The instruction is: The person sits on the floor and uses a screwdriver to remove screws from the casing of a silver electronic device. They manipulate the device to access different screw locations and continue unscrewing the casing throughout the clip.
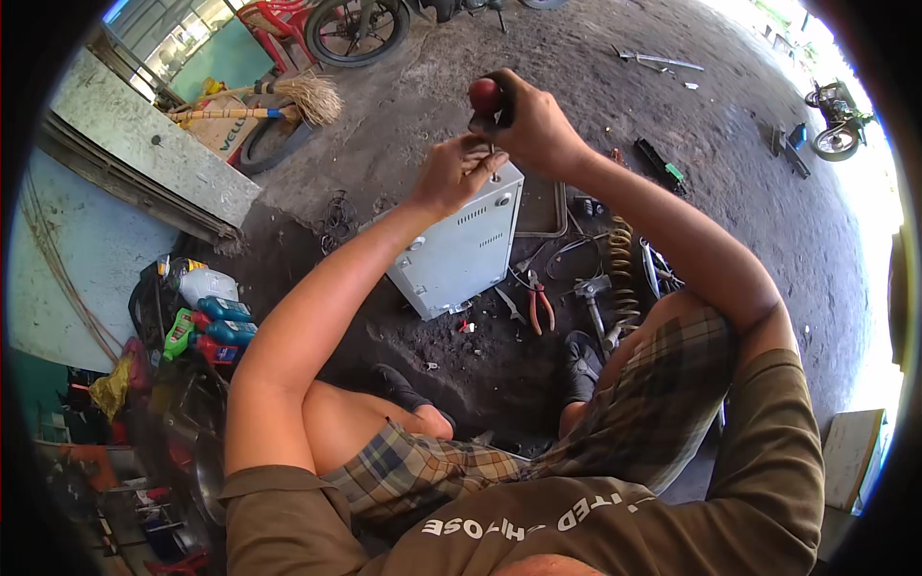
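A pale grey metal box (459, 252) with vent slots stands on the dirt floor between my feet, its narrow top face toward my hands. My right hand (538, 123) is wrapped round the red and black handle of a screwdriver (485, 94), which points down at the box's far top corner. My left hand (448, 180) is closed at the lower end of the screwdriver, fingers bunched about its thin shaft. The tip and whatever it meets are hidden by my fingers.
Red-handled pliers (542, 305), a hammer (593, 290) and a coil spring (622, 264) lie right of the box, beside a shallow tray (549, 216). Bottles (226, 322) stand at left. A broom (309, 99) and a motorcycle wheel (357, 31) are farther off.
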Tool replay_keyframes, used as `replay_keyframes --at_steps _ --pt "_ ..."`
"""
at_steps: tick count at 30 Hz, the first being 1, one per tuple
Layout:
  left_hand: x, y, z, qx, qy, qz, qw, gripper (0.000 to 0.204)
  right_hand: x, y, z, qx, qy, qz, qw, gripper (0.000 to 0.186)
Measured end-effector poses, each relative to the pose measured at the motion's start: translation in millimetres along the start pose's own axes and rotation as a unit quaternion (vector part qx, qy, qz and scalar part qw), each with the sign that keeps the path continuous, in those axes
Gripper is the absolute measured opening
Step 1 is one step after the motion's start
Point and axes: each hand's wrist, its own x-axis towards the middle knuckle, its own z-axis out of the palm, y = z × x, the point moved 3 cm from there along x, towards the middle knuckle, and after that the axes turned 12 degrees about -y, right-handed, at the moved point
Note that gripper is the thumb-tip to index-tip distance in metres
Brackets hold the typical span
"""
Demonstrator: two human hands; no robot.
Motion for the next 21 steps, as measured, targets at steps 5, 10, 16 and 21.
replay_keyframes --at_steps 5,10,16,21 --pt "-2 -5 -2 0.027 0.004 -0.037 0.999 0.021 -3 2 -1 0.016 -0.008 0.000 1.000 0.057" --pt "-2 -13 -1 -0.018 -0.006 -0.003 1.000 0.021 0 0 2 0.013 0.001 -0.006 1.000 0.057" --pt "-1 -8 -2 0.019 -0.007 -0.053 0.998 0.020 -2 5 -1 -0.008 0.005 0.008 1.000 0.058" --pt "-2 -8 1 -0.048 -0.038 -0.035 0.997 0.024 -1 4 1 -0.002 0.003 0.011 1.000 0.059"
